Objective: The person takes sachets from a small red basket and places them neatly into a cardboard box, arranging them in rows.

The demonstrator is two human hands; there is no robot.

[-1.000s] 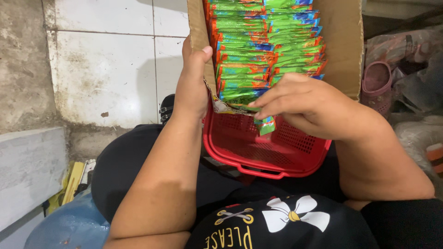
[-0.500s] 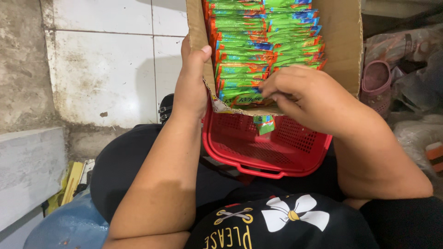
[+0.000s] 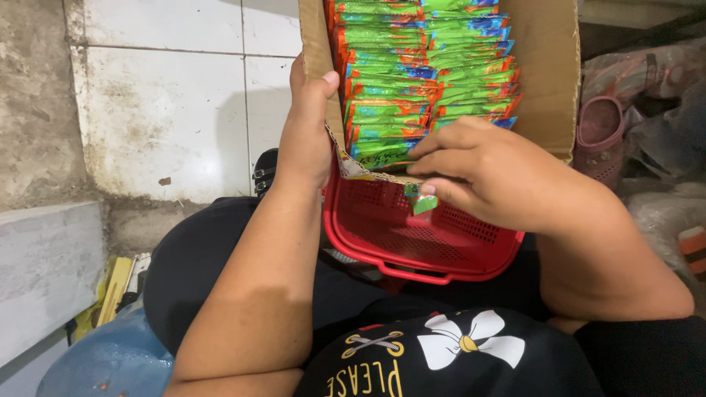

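cardboard box [image 3: 548, 81] tilted over red basket [image 3: 412, 239], sachets [image 3: 419, 81] stacked inside | left hand [image 3: 309, 132] grips box's side wall, steadying the tilt | right hand [image 3: 485, 173] at box's lower edge, fingertips pinching one green sachet [image 3: 421, 200] above basket

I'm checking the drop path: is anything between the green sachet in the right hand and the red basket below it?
Nothing visible. The right hand pinches the green sachet directly over the red basket, whose mesh floor shows bare underneath.
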